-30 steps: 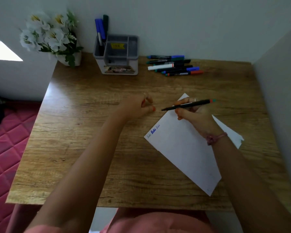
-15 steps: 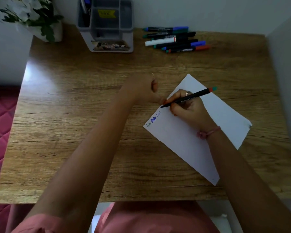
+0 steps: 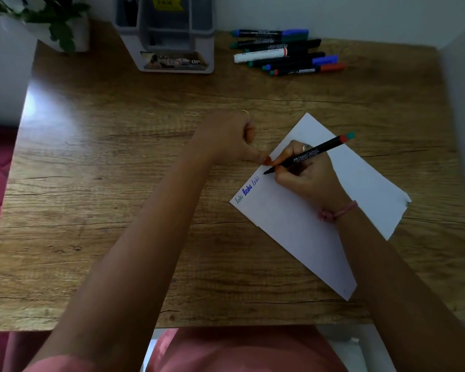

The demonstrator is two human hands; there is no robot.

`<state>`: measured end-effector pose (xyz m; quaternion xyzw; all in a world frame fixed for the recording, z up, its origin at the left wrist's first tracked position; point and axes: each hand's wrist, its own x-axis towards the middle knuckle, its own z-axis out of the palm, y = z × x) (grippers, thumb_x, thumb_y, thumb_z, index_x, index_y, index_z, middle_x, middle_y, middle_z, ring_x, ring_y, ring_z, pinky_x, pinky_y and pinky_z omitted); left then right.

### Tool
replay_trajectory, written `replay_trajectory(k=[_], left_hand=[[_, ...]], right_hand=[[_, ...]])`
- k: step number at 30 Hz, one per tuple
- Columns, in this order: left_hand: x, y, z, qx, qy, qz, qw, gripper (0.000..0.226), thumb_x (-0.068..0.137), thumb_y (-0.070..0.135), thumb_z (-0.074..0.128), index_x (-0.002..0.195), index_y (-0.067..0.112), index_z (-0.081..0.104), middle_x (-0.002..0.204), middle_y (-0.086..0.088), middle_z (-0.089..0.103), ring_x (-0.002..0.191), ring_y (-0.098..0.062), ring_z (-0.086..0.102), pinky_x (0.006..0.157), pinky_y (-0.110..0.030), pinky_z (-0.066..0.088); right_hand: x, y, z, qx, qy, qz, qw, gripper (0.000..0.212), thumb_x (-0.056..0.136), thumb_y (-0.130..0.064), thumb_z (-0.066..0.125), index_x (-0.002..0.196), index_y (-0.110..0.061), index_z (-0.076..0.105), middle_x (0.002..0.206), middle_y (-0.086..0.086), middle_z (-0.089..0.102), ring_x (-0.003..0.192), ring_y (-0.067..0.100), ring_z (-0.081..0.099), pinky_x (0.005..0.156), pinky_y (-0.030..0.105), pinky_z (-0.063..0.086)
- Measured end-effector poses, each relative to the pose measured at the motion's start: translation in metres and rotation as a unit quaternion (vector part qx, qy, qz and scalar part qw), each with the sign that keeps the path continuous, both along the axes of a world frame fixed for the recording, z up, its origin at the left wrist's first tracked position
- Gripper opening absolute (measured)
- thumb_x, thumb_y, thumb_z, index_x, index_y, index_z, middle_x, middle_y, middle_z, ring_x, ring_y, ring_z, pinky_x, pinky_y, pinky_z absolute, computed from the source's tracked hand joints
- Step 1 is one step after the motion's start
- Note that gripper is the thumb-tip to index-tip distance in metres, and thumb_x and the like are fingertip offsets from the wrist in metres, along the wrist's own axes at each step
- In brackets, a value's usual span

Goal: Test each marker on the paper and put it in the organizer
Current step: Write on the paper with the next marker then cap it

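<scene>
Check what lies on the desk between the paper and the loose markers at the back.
Nothing: the head view shows bare wooden desk between the paper and the loose markers.

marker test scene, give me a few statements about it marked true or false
1. The right hand holds a black marker with its tip at the paper. True.
2. The paper has no writing yet. False: three short scribbles run along its left edge.
3. The left hand rests by the paper's edge, closed in a fist. True.
4. The loose markers lie left of the organizer. False: they lie to its right.
5. The held marker is capped. False: its tip is bare.
</scene>
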<state>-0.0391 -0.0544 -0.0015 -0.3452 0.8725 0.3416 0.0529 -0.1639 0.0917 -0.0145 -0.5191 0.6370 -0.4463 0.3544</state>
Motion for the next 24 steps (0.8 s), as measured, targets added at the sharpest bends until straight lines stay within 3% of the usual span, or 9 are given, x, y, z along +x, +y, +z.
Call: replay_trajectory(k=[4, 9, 12, 20, 24], left_hand=[[-0.001, -0.0012, 0.0002, 0.01, -0.005, -0.002, 1.0, 0.052, 0.059, 0.06, 0.075, 0.088, 0.02, 0.058, 0.074, 0.012, 0.048, 0.071, -0.009, 0.045, 0.055, -0.024, 0.034], [-0.0012, -0.0015, 0.0014, 0.012, -0.001, 0.001, 1.0, 0.051, 0.059, 0.057, 0.077, 0.087, 0.019, 0.059, 0.073, 0.012, 0.051, 0.071, -0.009, 0.048, 0.059, -0.024, 0.036], [-0.0015, -0.0016, 0.002, 0.012, -0.004, -0.001, 1.0, 0.052, 0.058, 0.058, 0.077, 0.087, 0.019, 0.059, 0.074, 0.011, 0.052, 0.075, -0.011, 0.05, 0.062, -0.027, 0.039], [-0.0021, -0.001, 0.003, 0.007, -0.013, -0.005, 1.0, 0.052, 0.059, 0.058, 0.076, 0.088, 0.018, 0.059, 0.074, 0.01, 0.051, 0.074, -0.012, 0.049, 0.058, -0.025, 0.036], [-0.0034, -0.0018, 0.0036, 0.009, -0.023, -0.002, 1.0, 0.051, 0.06, 0.059, 0.076, 0.087, 0.02, 0.058, 0.073, 0.011, 0.049, 0.067, -0.007, 0.045, 0.056, -0.024, 0.035]], right_hand=[[-0.0003, -0.0008, -0.0017, -0.002, -0.006, 0.002, 1.0, 0.01, 0.074, -0.013, 0.06, 0.076, -0.022, 0.06, 0.075, -0.024, 0.062, 0.073, 0.0, 0.06, 0.07, 0.011, 0.045], [-0.002, -0.0016, -0.0034, 0.0, 0.0, 0.02, 1.0, 0.005, 0.075, -0.012, 0.061, 0.079, -0.011, 0.063, 0.075, -0.026, 0.062, 0.073, -0.003, 0.059, 0.068, 0.009, 0.043], [-0.0018, -0.0024, -0.0031, 0.001, 0.0, 0.021, 1.0, 0.006, 0.074, -0.019, 0.059, 0.078, -0.018, 0.062, 0.076, -0.024, 0.062, 0.074, 0.001, 0.06, 0.069, 0.011, 0.045], [-0.0008, -0.002, -0.0026, -0.002, 0.009, 0.029, 1.0, 0.012, 0.073, -0.022, 0.06, 0.077, -0.033, 0.06, 0.077, -0.024, 0.062, 0.074, 0.005, 0.059, 0.071, 0.021, 0.051], [0.0013, -0.0034, -0.0037, -0.008, -0.009, 0.011, 1.0, 0.013, 0.074, -0.012, 0.062, 0.076, -0.025, 0.06, 0.076, -0.024, 0.063, 0.075, 0.0, 0.059, 0.07, 0.014, 0.046]])
